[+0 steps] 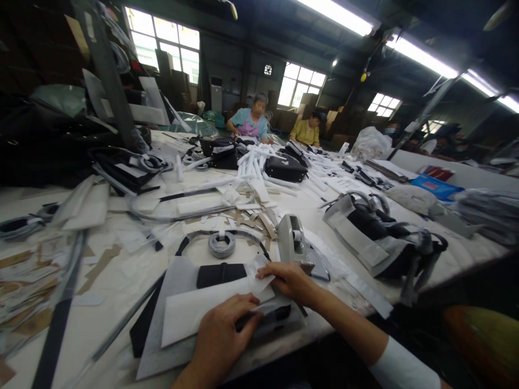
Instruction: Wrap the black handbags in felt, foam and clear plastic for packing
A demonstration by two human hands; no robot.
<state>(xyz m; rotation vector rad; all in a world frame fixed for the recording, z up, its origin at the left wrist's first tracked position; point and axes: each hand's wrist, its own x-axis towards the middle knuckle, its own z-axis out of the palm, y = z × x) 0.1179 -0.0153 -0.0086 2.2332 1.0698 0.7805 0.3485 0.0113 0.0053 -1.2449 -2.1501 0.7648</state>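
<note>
A black handbag (140,324) lies in front of me, largely covered by white foam sheets (203,305); its dark strap tab (221,274) shows between them. My left hand (227,335) rests on the near side of the foam, fingers bent and thumb apart, gripping the foam sheet against the bag. At the right end of the bag, my right hand (290,281) pinches a thin translucent white piece (263,283). Whether that piece is tape or foam I cannot tell. The bag's handle (194,235) arches behind it, with a wrapped coil (221,244) beside it.
A tape dispenser (291,237) stands just beyond my right hand. Another wrapped bag (365,232) lies to the right. Cardboard strips (259,219), white rolls (253,162) and black bags (286,168) cover the table farther back. Two people (249,124) work across the table.
</note>
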